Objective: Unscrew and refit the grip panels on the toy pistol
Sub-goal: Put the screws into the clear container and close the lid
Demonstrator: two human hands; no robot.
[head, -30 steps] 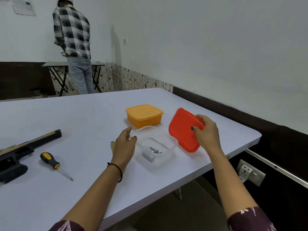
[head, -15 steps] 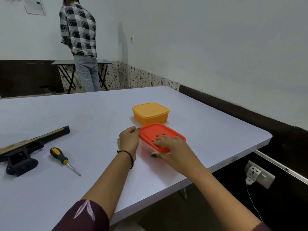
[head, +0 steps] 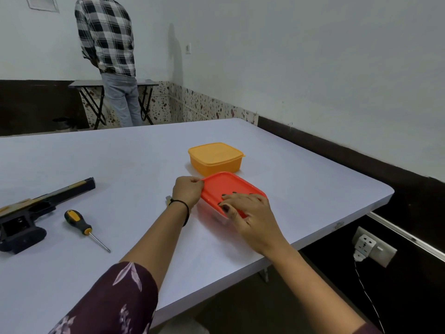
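At a white table (head: 120, 165) in a white-walled room, your right hand (head: 250, 213) spreads flat fingers on the red lid (head: 224, 184) of one box (head: 214, 214) while your left hand (head: 187, 191) pinches its rim with curled fingers. One toy pistol (head: 43, 202) lies far left, barrel slanting away rightward, one screwdriver (head: 83, 227) beside it. Beyond: a second, orange box (head: 216, 156), then one person (head: 108, 44) standing.

one wide-angle view from the head, looking forward and down across the white table (head: 120, 165) from its near edge, close above the left hand (head: 187, 192) and right hand (head: 250, 213) at mid-frame, facing the far wall (head: 289, 56).
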